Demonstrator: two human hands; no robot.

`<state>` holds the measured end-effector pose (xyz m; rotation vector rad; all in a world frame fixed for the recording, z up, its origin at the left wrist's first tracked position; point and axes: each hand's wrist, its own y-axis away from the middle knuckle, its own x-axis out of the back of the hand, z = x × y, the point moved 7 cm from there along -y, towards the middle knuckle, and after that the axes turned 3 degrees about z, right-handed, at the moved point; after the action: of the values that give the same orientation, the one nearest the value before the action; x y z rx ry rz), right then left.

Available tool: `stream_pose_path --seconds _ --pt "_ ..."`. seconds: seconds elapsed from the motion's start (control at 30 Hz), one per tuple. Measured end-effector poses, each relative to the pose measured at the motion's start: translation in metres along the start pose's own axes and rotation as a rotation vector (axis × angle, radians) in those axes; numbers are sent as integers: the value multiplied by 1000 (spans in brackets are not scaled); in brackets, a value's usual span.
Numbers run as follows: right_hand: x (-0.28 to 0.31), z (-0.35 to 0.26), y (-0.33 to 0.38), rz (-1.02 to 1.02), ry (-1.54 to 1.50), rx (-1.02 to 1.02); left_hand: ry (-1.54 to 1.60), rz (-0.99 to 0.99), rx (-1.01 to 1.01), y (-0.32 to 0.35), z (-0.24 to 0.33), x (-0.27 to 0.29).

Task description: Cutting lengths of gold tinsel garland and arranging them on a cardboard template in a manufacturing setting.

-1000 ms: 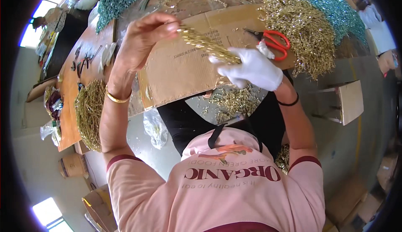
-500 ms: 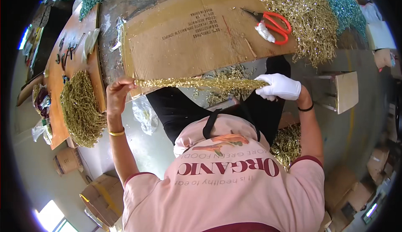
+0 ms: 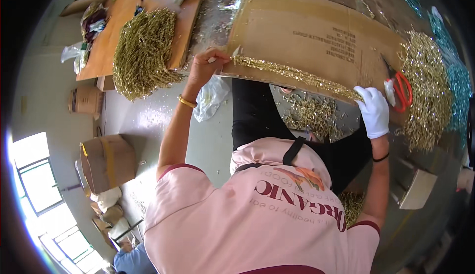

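Observation:
A long bundle of gold glitter strands (image 3: 297, 76) stretches between my two hands, along the near edge of the cardboard sheet (image 3: 292, 29). My bare left hand (image 3: 206, 67) pinches the bundle's left end between thumb and fingers. At the other end my right hand (image 3: 374, 111), in a white glove, is closed on the strands. The bundle slopes slightly down toward the right. Orange-handled scissors (image 3: 405, 91), with white wrapping on one handle, lie on the cardboard just right of the gloved hand.
Gold strands (image 3: 426, 93) pile up at the right, beside teal strands (image 3: 456, 83). Another gold pile (image 3: 143, 51) overhangs the wooden board (image 3: 106, 56) at left. Gold clippings (image 3: 311, 115) lie below the table edge. A clear plastic bag (image 3: 212, 98) is near my left forearm; a stool (image 3: 418, 190) stands right.
The view has turned to the left. The stretched bundle has moved forward from above my lap to the cardboard's near edge, with both hands still holding its ends.

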<state>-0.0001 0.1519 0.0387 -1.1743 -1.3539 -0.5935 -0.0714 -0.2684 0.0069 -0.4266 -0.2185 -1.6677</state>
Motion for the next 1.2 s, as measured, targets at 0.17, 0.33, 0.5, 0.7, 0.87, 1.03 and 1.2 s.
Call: stream_pose_path --seconds 0.17,0.33,0.5,0.7,0.87,1.03,1.2 --pt "-3 -5 -8 40 1 9 83 55 102 4 -20 14" --pt "-1 -3 -6 73 -12 11 20 48 -21 4 -9 13" --pt "-1 -3 -4 62 -17 -10 -79 69 -35 8 -3 14" --pt "-1 -4 2 80 -27 -13 -339 112 -151 14 17 11" --pt "3 0 4 85 -45 -8 -370 100 -161 9 16 2" --pt "6 4 6 105 -86 -37 -375 94 -172 15 13 16" --pt "28 20 17 239 0 -14 -321 33 -153 8 0 16"
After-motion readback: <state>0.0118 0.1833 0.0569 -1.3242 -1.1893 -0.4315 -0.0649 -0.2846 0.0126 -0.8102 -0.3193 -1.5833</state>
